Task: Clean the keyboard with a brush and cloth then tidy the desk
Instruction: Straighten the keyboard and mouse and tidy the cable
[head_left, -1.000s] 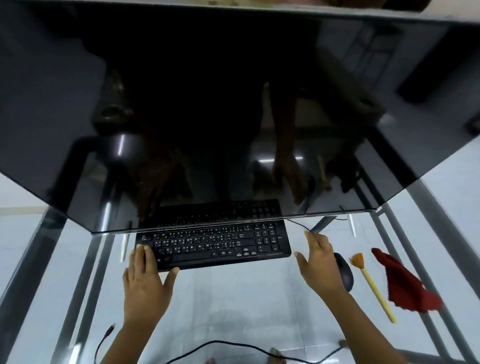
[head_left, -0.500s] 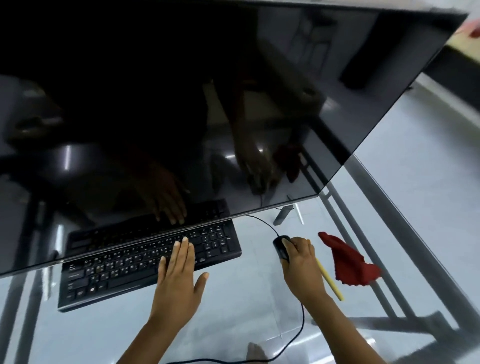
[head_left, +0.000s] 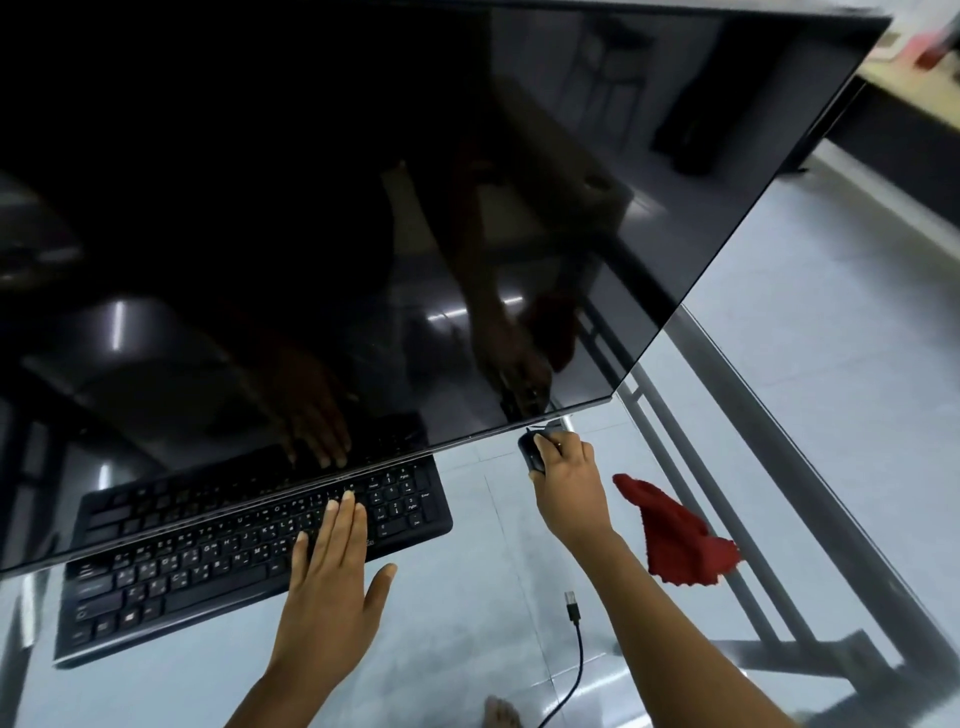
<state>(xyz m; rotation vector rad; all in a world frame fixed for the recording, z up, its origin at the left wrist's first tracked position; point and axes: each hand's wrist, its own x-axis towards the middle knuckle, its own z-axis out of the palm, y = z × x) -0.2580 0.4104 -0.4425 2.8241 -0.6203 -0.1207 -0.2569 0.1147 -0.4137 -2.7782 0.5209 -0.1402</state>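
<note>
Two hands down: one on the keys, one on the mouse

Your left fingers (head_left: 343, 525) lie straight and close together, thumb spread aside, flat on the right-middle keys of the flat black plastic keyboard (head_left: 208, 566); that left hand (head_left: 330, 587) grips nothing. Your right fingers (head_left: 550, 448) curl over the small black computer mouse (head_left: 530, 452), the right hand (head_left: 569, 488) holding it near the keyboard's right end. The keyboard rests on the clear glass desk (head_left: 467, 597), its far rows under the lower edge of the big dark glossy monitor (head_left: 363, 208). Near your right wrist, on its outer side, the crumpled red cloth (head_left: 675, 535) lies on the glass. A thin black cable (head_left: 577, 654) with a loose plug end lies beside your right forearm.
</note>
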